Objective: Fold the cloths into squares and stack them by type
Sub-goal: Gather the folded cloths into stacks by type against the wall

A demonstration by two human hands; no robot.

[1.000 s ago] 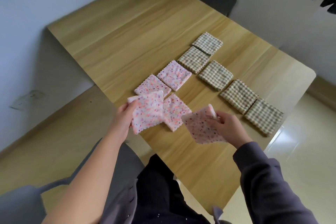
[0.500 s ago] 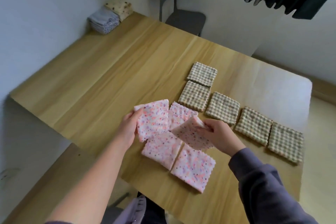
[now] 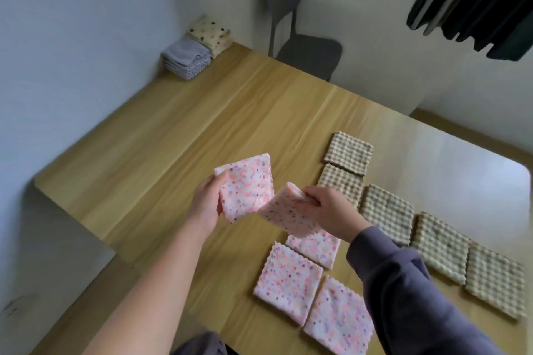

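The left hand (image 3: 206,204) grips a folded pink cloth (image 3: 246,184), white with pink and purple speckles, above the table (image 3: 173,138). The right hand (image 3: 331,213) pinches a second cloth (image 3: 288,217) of the same print just beside it. Three pink squares (image 3: 288,282) lie flat near the front edge, and five checked squares (image 3: 388,210) lie to their right.

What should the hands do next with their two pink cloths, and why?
Probably lay the hanging pink cloth in the right hand onto the upright pink cloth in the left hand: same print, both look folded, and three pink squares lie unstacked.
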